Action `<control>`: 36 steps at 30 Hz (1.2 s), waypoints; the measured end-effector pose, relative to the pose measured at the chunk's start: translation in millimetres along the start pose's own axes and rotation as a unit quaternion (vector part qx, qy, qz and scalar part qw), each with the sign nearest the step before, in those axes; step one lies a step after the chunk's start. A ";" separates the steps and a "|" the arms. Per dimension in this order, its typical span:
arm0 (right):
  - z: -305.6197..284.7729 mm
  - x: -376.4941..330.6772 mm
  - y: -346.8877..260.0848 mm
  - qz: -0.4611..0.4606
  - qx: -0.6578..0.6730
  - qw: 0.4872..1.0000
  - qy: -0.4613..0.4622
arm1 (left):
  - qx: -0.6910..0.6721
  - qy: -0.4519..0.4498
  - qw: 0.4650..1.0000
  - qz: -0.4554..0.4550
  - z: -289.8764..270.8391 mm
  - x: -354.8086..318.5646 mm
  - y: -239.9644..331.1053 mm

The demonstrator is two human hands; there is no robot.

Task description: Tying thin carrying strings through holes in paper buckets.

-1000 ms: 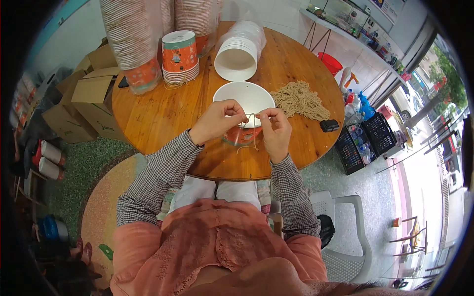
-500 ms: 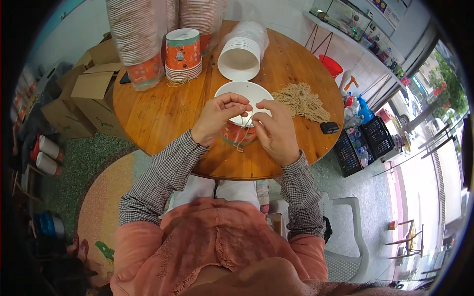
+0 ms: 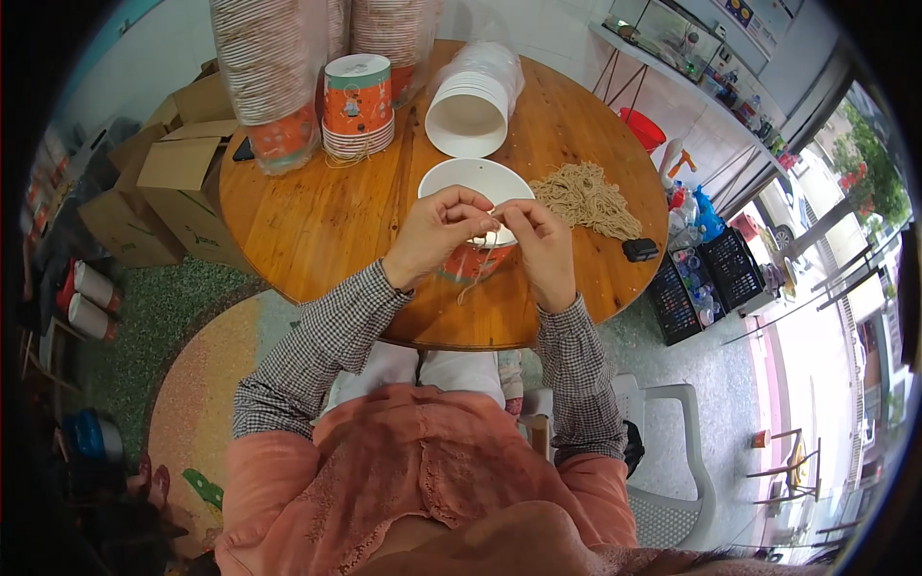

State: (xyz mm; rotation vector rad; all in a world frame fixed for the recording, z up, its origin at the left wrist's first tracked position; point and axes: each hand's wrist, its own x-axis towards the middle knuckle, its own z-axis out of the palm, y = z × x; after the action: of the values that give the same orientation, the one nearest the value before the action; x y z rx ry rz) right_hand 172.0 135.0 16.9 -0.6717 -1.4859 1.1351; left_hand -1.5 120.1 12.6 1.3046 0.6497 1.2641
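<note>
In the head view, the left grip [image 3: 440,235] and the right grip [image 3: 544,254] meet fingertip to fingertip, both pinched on a string [image 3: 469,287] whose end dangles below them. Just under and beyond both grips stands a bucket [image 3: 471,176] on the counter [image 3: 307,230], with a string heap [image 3: 588,200] beyond and to the right of the right grip.
</note>
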 end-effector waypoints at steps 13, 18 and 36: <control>21.6 -11.7 11.9 -0.002 0.005 0.998 0.059 | 0.368 0.141 0.881 0.262 3.1 -12.6 -2.9; 33.5 -20.3 -4.8 0.021 -0.160 0.984 0.079 | 0.344 0.167 0.891 0.246 5.8 -16.7 -3.8; 35.1 -20.5 21.1 -0.167 -0.253 0.945 0.122 | 0.146 0.156 0.963 0.163 6.4 -14.5 -14.0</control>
State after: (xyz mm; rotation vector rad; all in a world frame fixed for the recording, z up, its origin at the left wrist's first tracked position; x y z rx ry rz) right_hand 139.9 114.9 -8.8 -0.8339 -1.6085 0.3907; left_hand 4.8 107.3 -3.1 1.5107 0.8946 1.7158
